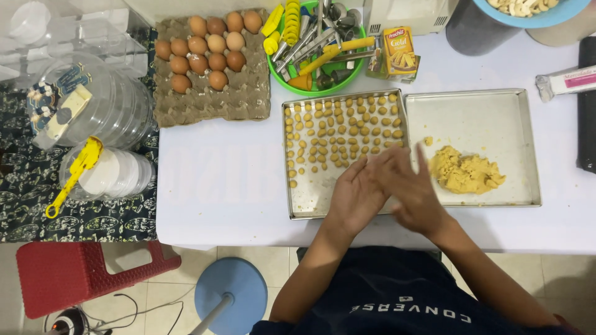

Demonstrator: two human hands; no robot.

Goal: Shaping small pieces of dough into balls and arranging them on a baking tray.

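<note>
Far left, clear plastic jars point(93, 111) are lying by an egg tray point(214, 62) w/ brown eggs. At centre, a person is pressing left hand point(355, 195) & right hand point(413, 192) palm to palm, fingers extended, over a baking tray point(298, 205) of small dough balls point(341, 133); can't tell what's between palms. To the right, a dough lump point(465, 172) is sitting in a 2nd tray point(484, 115).

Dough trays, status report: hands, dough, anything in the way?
Left hand and right hand pressed palm to palm over the left tray. Dough balls in rows there. Dough lump on right tray. Nothing blocking.
</note>
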